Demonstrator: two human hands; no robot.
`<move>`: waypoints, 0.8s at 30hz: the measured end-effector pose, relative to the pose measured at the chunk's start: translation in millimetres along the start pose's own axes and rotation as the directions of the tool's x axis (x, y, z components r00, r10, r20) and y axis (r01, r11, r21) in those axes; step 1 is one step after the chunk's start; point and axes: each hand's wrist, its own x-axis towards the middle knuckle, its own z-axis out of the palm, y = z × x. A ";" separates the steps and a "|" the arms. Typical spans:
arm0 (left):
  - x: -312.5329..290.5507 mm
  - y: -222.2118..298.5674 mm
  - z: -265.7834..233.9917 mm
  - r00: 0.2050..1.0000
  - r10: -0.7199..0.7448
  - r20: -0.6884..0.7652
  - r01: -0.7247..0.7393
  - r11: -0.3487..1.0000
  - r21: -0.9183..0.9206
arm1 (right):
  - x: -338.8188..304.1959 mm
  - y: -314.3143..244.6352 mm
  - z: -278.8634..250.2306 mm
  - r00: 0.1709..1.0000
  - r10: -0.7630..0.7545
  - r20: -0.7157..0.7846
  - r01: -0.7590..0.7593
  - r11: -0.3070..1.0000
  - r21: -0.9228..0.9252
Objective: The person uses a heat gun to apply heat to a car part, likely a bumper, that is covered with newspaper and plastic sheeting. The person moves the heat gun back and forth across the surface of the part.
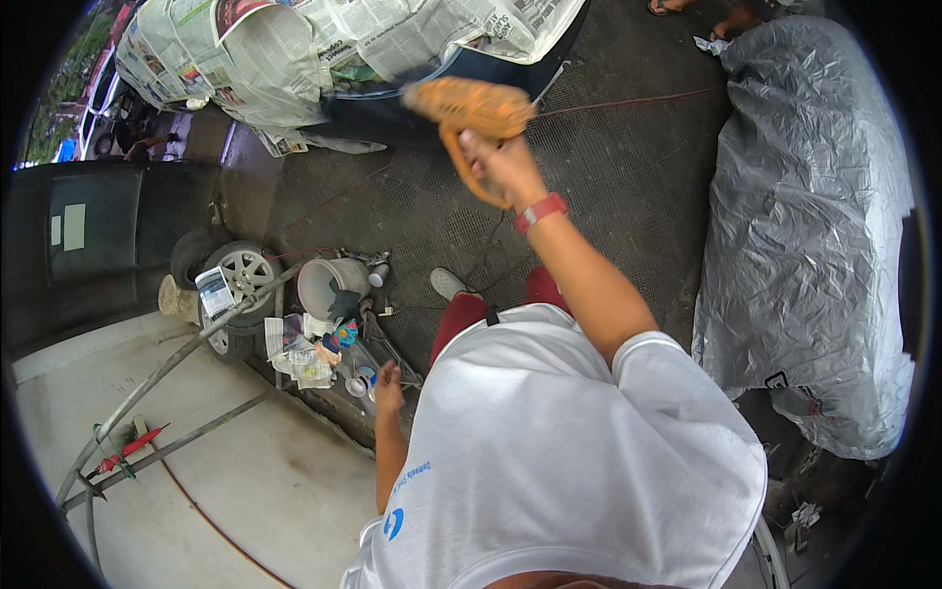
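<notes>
Dark textured floor (628, 187) spreads beneath us; our right hand (502, 169) wraps closed around an orange power tool (479, 106), raised beside the newspaper-covered vehicle (392, 44), while our left hand (390, 386) hangs low near a small white tub (356, 387), fingers partly curled, and we cannot tell whether it holds anything

And the bare right arm (589, 280) is stretched forward, right hand (508, 173) out ahead, fingers (472, 147) curled in a grip! Well behind and left of those fingers, the bare left hand (389, 391), forearm (391, 452) upright below, finger pose unclear.
</notes>
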 end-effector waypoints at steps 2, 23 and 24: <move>3.5 52.4 47.7 0.995 0.086 0.056 -0.090 0.992 0.087 | 31.3 -7.5 -51.6 0.971 -0.103 -0.216 0.095 0.994 -0.046; -162.0 -21.2 31.0 0.883 -0.468 0.036 0.445 0.859 0.252 | -11.6 187.9 -107.7 0.896 0.414 -0.161 -0.442 0.866 -0.235; -162.6 -20.2 30.8 0.882 -0.471 0.032 0.450 0.860 0.241 | -4.8 182.7 -112.9 0.886 0.382 -0.262 -0.432 0.885 -0.172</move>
